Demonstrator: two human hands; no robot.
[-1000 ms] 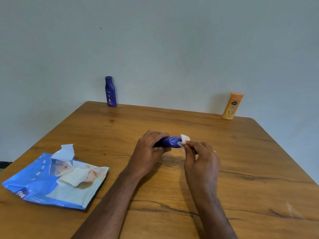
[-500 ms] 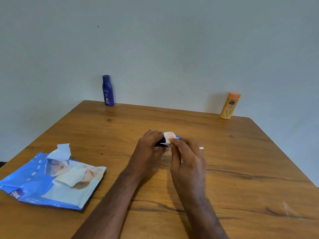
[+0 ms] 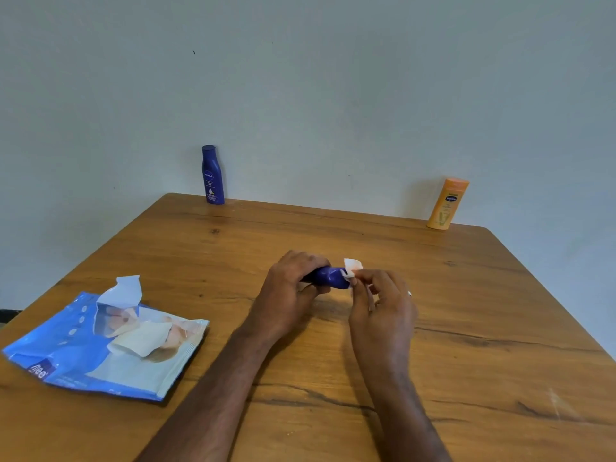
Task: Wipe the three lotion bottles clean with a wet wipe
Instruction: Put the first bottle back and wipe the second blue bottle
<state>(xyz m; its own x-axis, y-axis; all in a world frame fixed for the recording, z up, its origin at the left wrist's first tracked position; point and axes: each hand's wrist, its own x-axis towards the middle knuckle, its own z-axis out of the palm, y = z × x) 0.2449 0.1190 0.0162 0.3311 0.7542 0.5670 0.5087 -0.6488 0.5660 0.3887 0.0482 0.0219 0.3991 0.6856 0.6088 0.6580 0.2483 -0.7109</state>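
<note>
Lotion bottle number one, a small dark-blue one (image 3: 328, 277), lies on its side in the air just above the middle of the wooden table (image 3: 466, 328), clenched around one end by the left hand (image 3: 288, 288). The right hand (image 3: 380, 305) pinches a small folded wet wipe (image 3: 351, 266) against the bottle's exposed end, thumb and forefinger closed on the white scrap. Most of the bottle is hidden inside the left fist, so how much of its surface is clean cannot be told.

Two more bottles stand upright at the far edge by the wall, well apart from each other: a taller blue bottle (image 3: 212, 175) on the left and an orange bottle (image 3: 447, 203) on the right. Judging by their places, neither looks handled yet. An opened blue wipe packet (image 3: 66, 348) lies near the left forearm, a sheet poking from its flap.

Risks from here: the wipe is bunched very small, so it may slip from the pinch or only smear one spot; the wet plastic could twist out of the left hand's hold and drop onto the table.
</note>
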